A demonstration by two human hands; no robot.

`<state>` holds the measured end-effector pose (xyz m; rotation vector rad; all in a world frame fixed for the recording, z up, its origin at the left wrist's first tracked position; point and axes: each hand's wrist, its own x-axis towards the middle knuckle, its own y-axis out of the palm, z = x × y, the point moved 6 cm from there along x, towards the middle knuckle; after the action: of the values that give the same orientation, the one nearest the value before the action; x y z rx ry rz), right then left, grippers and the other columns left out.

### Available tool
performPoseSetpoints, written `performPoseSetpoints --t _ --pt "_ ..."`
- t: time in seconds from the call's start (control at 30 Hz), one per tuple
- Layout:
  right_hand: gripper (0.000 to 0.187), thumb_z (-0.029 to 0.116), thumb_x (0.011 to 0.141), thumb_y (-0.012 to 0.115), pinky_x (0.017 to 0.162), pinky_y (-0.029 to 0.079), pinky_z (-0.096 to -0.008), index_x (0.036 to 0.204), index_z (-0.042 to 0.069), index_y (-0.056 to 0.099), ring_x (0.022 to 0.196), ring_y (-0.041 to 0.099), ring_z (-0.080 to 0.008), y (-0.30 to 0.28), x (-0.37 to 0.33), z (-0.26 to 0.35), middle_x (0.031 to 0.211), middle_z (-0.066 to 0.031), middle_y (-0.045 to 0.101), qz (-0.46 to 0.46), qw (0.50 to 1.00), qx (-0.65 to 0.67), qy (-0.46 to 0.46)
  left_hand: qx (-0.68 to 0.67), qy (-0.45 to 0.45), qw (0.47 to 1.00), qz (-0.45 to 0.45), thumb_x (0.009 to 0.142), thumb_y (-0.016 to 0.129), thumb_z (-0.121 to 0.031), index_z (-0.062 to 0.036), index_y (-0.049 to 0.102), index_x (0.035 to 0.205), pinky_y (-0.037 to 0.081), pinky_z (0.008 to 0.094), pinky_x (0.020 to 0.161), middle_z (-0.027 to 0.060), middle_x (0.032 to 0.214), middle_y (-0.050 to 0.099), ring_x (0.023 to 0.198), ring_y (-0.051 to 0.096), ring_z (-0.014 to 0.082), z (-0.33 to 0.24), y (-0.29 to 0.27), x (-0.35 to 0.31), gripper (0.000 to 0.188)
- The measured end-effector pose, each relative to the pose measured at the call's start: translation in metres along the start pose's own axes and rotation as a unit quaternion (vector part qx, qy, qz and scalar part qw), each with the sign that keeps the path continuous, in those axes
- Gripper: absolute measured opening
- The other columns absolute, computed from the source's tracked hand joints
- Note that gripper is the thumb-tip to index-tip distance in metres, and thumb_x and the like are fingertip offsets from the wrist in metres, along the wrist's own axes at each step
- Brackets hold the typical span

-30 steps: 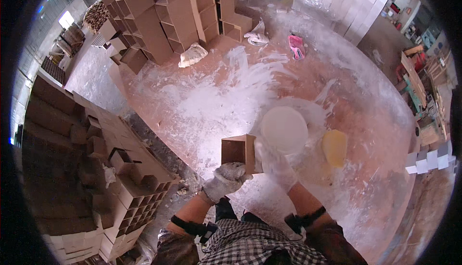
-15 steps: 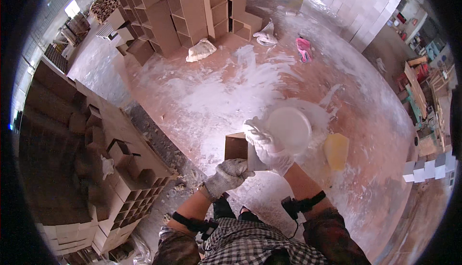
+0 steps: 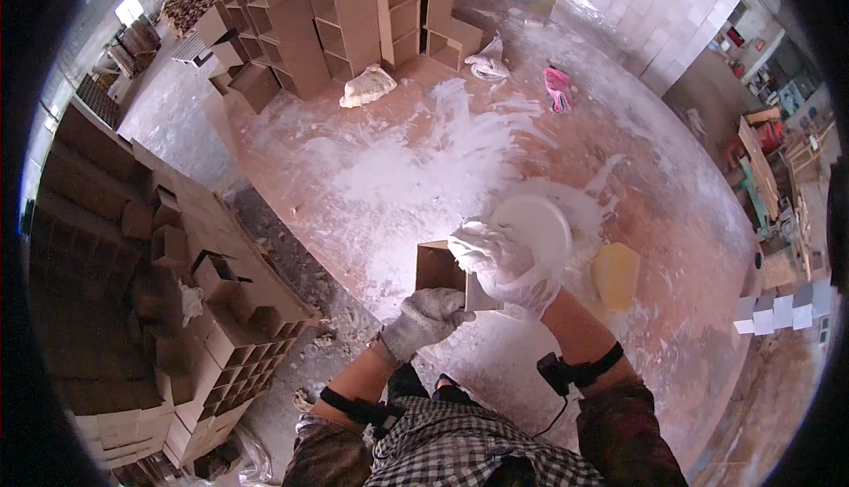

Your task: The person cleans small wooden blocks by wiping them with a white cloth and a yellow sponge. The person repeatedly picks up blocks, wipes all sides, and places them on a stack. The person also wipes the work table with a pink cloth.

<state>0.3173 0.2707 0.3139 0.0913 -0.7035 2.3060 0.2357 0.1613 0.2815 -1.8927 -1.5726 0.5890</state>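
Observation:
My left hand (image 3: 429, 320), in a grey knitted glove, grips the lower edge of a small open box (image 3: 438, 268). The box is brown inside, with a pale face on its right. Close against that face is my right hand (image 3: 510, 289), wrapped in a white covering smeared with white. It is closed on a bunched white cloth (image 3: 485, 245); its fingers are mostly hidden. Just beyond my right hand lies a round white basin (image 3: 553, 222), partly covered by it. A yellow block-like piece (image 3: 616, 276) sits to the right of the basin.
Stacked brown open boxes (image 3: 349, 23) stand at the far side. More boxes (image 3: 234, 354) are piled at my left. White powder or paste coats the reddish floor sheet (image 3: 389, 168). A cream sack (image 3: 368, 86) and a pink bag (image 3: 558, 89) lie farther off.
My right hand and forearm have shifted right, over more of the basin, and the cloth looks more bunched. My left hand and the box have moved only slightly.

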Motion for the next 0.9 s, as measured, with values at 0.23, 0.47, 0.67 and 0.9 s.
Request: performPoseSetpoints --t 0.23,0.47,0.67,0.9 --pt "0.035 0.018 0.084 0.057 0.089 0.051 -0.0344 0.117 0.007 0.06 0.114 0.054 -0.0201 0.006 -0.066 0.094 0.115 -0.0084 0.059 0.072 0.885 -0.373 -0.27 -0.086 0.025 0.99 -0.111 0.08 0.07 -0.033 -0.013 0.065 0.1 0.053 0.0395 0.072 0.0102 0.091 0.067 0.084 0.066 0.03 0.022 0.015 -0.011 0.028" --pt "0.038 0.009 0.074 0.062 0.09 0.051 -0.0361 0.112 0.008 0.063 0.112 0.057 -0.0231 -0.017 0.0 0.03 0.123 -0.0075 0.059 0.077 0.988 -0.107 -0.079 0.127 0.095 0.987 -0.002 0.089 0.055 -0.037 -0.0094 0.059 0.089 0.052 0.0408 0.065 0.0059 0.079 0.062 0.077 0.065 0.0261 -0.019 0.002 -0.001 0.028" --pt "0.04 0.006 0.071 0.061 0.09 0.051 -0.0395 0.11 0.009 0.065 0.107 0.06 -0.0267 0.021 0.053 0.035 0.111 -0.0087 0.065 0.202 0.968 -0.054 -0.137 0.272 0.156 0.947 0.064 0.081 0.055 -0.023 -0.0119 0.058 0.085 0.05 0.0375 0.067 0.0049 0.078 0.059 0.076 0.063 0.024 -0.013 -0.003 -0.025 0.012" --pt "0.033 0.006 0.081 0.057 0.096 0.048 -0.0377 0.113 0.01 0.064 0.112 0.058 -0.0259 0.04 0.035 0.017 0.116 -0.007 0.064 0.192 0.929 -0.216 -0.23 0.247 0.217 0.944 0.001 0.077 0.055 -0.022 -0.0155 0.057 0.084 0.047 0.0359 0.066 0.0023 0.077 0.056 0.073 0.059 0.0215 -0.008 -0.012 -0.037 0.009"
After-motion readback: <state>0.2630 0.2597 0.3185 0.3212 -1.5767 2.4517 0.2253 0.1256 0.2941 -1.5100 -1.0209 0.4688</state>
